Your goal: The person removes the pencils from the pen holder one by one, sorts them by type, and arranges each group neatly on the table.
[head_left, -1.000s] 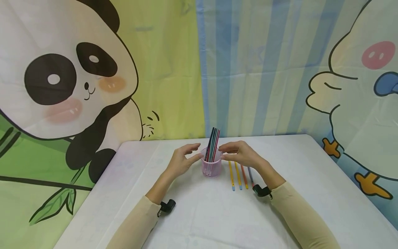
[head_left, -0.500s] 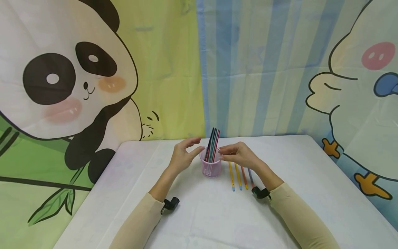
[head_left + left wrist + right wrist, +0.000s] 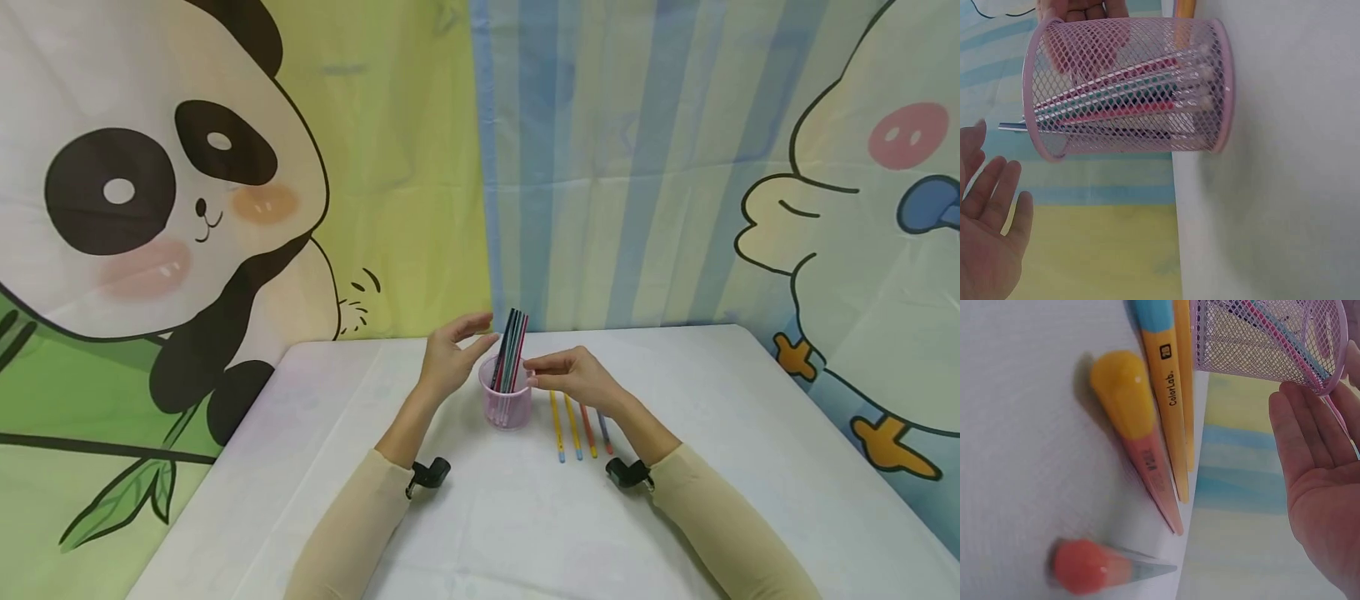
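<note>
A pink mesh pencil cup (image 3: 506,408) stands upright on the white table, also large in the left wrist view. Several thin dark, green and red pencils (image 3: 510,350) lean together inside it, rising above the rim. My right hand (image 3: 573,377) pinches the cup's right rim between thumb and fingers; the right wrist view has its fingers (image 3: 1300,425) against the mesh. My left hand (image 3: 450,358) is raised at the cup's left, fingers apart, thumb close to the upper part of the pencils. In the left wrist view that hand (image 3: 991,231) is clear of the cup and holds nothing.
Right of the cup, several pencils lie side by side on the table (image 3: 465,533): yellow ones (image 3: 574,433) with blue ends, an orange one (image 3: 588,429) with a yellow end, and a grey one (image 3: 604,429) with a red end. A cartoon-printed cloth (image 3: 405,167) hangs behind.
My left hand has risen and moved right, from the cup's rim toward the upper part of the pencils. The right hand has closed in slightly on the rim; the cup has hardly moved.
</note>
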Demonstrator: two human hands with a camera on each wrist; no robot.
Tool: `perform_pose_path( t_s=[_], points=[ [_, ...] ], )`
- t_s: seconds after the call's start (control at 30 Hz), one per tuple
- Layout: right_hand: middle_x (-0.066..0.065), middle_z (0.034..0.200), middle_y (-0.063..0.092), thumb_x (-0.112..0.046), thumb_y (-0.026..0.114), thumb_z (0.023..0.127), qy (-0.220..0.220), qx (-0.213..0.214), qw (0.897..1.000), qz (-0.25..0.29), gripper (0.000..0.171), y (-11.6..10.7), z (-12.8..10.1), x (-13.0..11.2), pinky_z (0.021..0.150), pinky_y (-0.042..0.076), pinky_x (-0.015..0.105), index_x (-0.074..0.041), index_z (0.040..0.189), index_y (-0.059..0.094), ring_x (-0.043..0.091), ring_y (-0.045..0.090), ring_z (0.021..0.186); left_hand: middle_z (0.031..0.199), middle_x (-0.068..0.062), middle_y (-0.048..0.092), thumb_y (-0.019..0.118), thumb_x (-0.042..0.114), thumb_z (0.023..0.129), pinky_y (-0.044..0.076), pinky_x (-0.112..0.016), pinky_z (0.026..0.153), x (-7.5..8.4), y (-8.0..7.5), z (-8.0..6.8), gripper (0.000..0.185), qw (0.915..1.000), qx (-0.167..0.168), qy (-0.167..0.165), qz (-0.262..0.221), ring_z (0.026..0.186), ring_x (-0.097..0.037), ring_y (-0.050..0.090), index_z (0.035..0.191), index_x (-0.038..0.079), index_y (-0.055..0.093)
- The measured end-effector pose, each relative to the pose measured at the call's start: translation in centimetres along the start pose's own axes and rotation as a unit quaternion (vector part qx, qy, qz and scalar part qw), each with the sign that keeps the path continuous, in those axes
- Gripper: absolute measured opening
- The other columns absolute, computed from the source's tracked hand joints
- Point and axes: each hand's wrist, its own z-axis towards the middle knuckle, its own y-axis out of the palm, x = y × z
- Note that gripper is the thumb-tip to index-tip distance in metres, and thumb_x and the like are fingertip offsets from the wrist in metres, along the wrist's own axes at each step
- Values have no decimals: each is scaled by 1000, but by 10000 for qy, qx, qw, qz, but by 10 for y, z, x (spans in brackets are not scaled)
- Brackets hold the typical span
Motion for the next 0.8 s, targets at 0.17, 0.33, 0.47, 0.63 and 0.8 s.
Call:
perform_pose_path(
  t_s=[0.17,0.33,0.47,0.63,0.8],
  points=[
    [16,135,70,-23,79,94,143,-1,9994,326,47,2,1,3,101,57,35,0,134,68,23,71,121,129,-8,74,79,16,94,54,-49,106,4,6,8,35,9997,56,48,-245,119,-31,71,128,9,72],
    [17,136,69,-17,77,96,210,-74,9965,807,49,3,2,4,92,62,37,6,137,64,22,74,112,131,-15,72,79,12,93,51,-54,108,3,11,8,37,9983,61,52,-579,123,-37,68,129,5,71],
    [18,136,69,-15,77,96,187,-66,9959,882,49,4,3,6,90,62,36,7,137,63,19,75,109,134,-20,69,78,8,94,51,-55,109,-4,14,3,36,9970,-62,76,-773,125,-37,67,128,1,70],
    [17,136,69,-16,77,96,206,-50,9959,881,47,5,2,7,90,62,36,5,136,64,19,74,109,133,-21,69,75,0,94,55,-50,104,-9,20,-1,32,9966,-94,-25,-824,121,-40,69,125,-4,70],
    [19,137,68,-16,76,96,188,-22,9963,840,48,4,3,6,90,62,36,7,137,63,19,74,111,131,-17,71,73,-4,93,56,-41,104,-10,23,-2,23,9988,-158,-37,-464,118,-33,72,117,-1,73]
  ],
)
